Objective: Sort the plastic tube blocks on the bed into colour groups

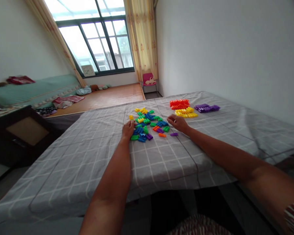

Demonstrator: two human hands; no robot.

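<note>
A loose pile of small plastic pieces (147, 121) in green, blue, yellow, orange and purple lies between my hands on a grey checked sheet (161, 160). At the pile's left edge rests my left hand (128, 130), fingers bent and closed beside blue and yellow pieces; whatever they hold is hidden. My right hand (178, 123) is just right of the pile, its fingers curled together near the blue pieces (162, 123). I cannot make out anything in its grip. A single purple piece (173, 134) and an orange piece (162, 135) lie nearer to me.
Beyond my right hand sit sorted groups: red-orange pieces (179, 104), yellow pieces (186, 113) and purple pieces (207, 108). A white wall (222, 49) borders the right. Farther back are a wooden platform (112, 94), a pink chair (149, 79) and a dark cabinet (22, 137).
</note>
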